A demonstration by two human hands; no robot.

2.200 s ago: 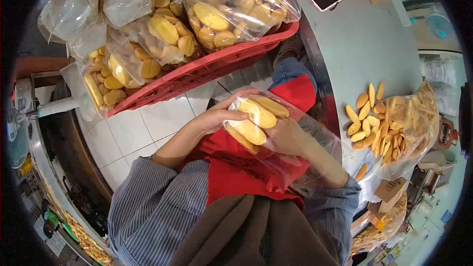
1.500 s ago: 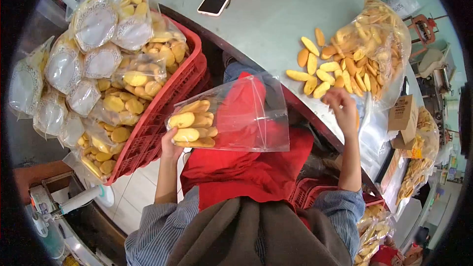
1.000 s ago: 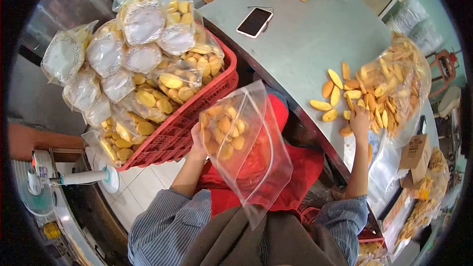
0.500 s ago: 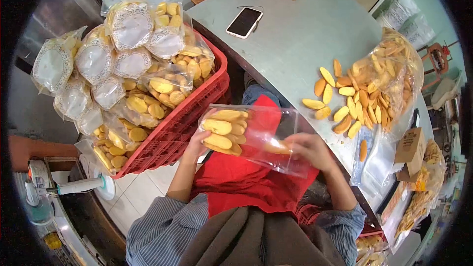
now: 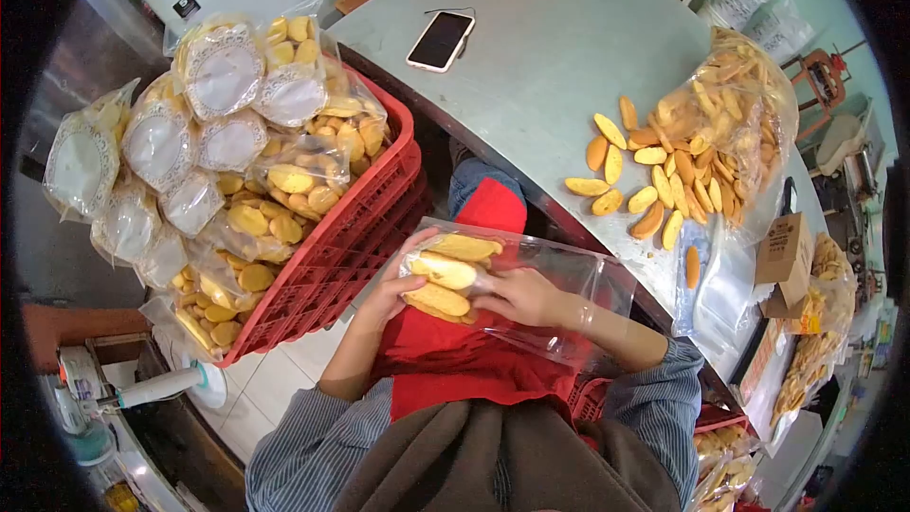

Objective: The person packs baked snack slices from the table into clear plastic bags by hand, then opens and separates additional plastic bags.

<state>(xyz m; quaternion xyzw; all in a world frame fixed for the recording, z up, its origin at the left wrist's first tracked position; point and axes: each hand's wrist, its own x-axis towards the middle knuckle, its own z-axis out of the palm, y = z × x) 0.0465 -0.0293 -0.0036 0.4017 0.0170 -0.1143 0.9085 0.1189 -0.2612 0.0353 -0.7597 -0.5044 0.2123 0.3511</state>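
Note:
My left hand [image 5: 391, 286] grips the closed end of a clear plastic bag [image 5: 578, 289], over my lap. Several long yellow biscuits [image 5: 441, 270] lie stacked inside at that end. My right hand [image 5: 517, 296] reaches into the bag through its open end, its fingers against the biscuits; whatever its fingertips hold is hidden. Loose biscuits [image 5: 664, 180] are spread on the table [image 5: 540, 57] to the right, spilling from a large clear bag [image 5: 758, 114].
At the left, a red crate [image 5: 332, 237] holds filled bags with white lace-patterned paper [image 5: 223, 71]. A phone [image 5: 442, 40] lies on the table. A small cardboard box [image 5: 785, 261] and another bag of biscuits [image 5: 820, 322] are at the right.
My right hand, with a biscuit, has moved left, deeper into the bag, up to the stacked biscuits. My left hand still holds the bag's closed end.

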